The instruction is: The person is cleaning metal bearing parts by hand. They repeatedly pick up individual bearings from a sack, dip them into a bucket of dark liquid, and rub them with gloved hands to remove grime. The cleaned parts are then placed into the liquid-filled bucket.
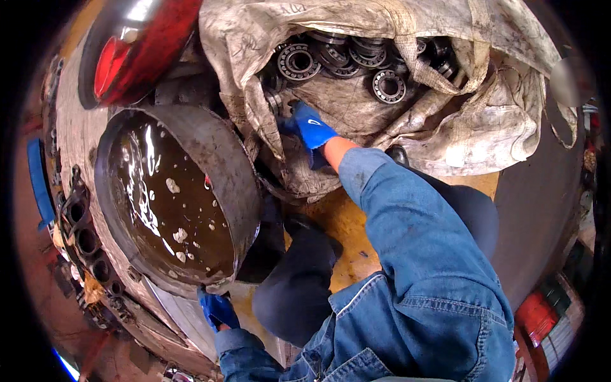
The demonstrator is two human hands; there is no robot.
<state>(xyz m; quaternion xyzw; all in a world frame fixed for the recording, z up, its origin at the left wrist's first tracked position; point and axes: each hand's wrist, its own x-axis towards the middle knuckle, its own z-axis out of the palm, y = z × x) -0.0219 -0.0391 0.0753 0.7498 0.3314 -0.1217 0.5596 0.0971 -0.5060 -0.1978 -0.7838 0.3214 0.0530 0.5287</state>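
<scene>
Head view, right hand (312, 129) in dirty sack (484, 121), bearings (388, 86)

Repair workshop, greasy sack of bearings (344, 60), basin of dirty oil (172, 197), engine part (86, 239)

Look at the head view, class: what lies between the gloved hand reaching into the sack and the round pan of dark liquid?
The head view shows the sack's grimy folded edge hanging between the right hand and the pan; nothing else.

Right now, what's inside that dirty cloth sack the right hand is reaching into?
The sack holds greasy metal roller bearings, piled near its opening. The right hand reaches among them. The folded cloth hides whatever lies deeper.
</scene>
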